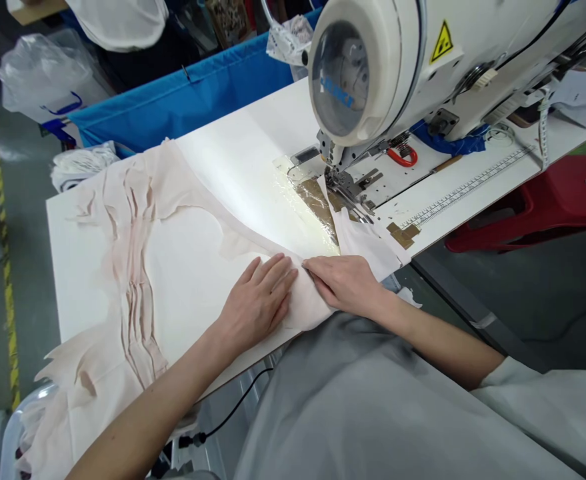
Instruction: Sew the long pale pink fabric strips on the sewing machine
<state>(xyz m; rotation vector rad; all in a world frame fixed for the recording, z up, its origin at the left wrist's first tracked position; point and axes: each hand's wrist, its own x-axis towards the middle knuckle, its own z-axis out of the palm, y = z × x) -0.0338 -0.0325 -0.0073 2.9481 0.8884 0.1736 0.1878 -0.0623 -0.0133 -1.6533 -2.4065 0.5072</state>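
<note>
My left hand (260,303) lies flat, fingers stretched out, on a pale pink cloth (307,303) near the table's front edge. Just to its right, my right hand (345,283) pinches the folded edge of that cloth between thumb and fingers. The cloth runs away to the left in a long curved strip. A whitish-pink piece of fabric (365,243) reaches from beside my right hand up to the presser foot (343,187) of the sewing machine (397,47). Whether it joins the cloth behind my hand is hidden.
A stack of pink fabric pieces (135,267) drapes over the table (183,267) at left, hanging toward a plastic tub (10,440). Behind the table stretches a blue fabric trough (183,93). Red-handled scissors (403,157) lie beneath the machine arm. A red stool (547,200) stands right.
</note>
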